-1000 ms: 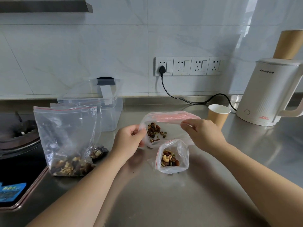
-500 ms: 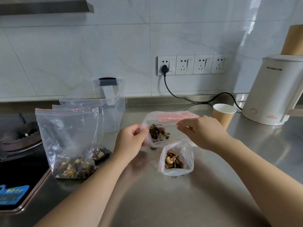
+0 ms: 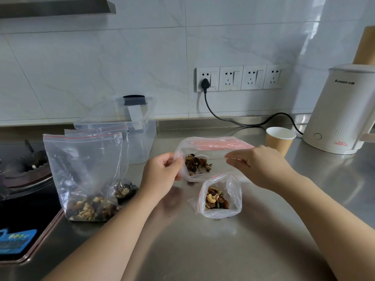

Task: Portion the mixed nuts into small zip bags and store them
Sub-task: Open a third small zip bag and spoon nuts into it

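Two hands work one small zip bag over the middle of the steel counter: left hand pinches its left corner, right hand pinches the zip strip, likely stretching it taut for sealing. At the counter's left edge the big nut bag stands upright; just in front, a second filled bag sits open-mouthed, awaiting closure.

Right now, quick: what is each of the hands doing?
Left hand: pinches the left edge of the small zip bag held above the counter.
Right hand: pinches the same bag's top edge.
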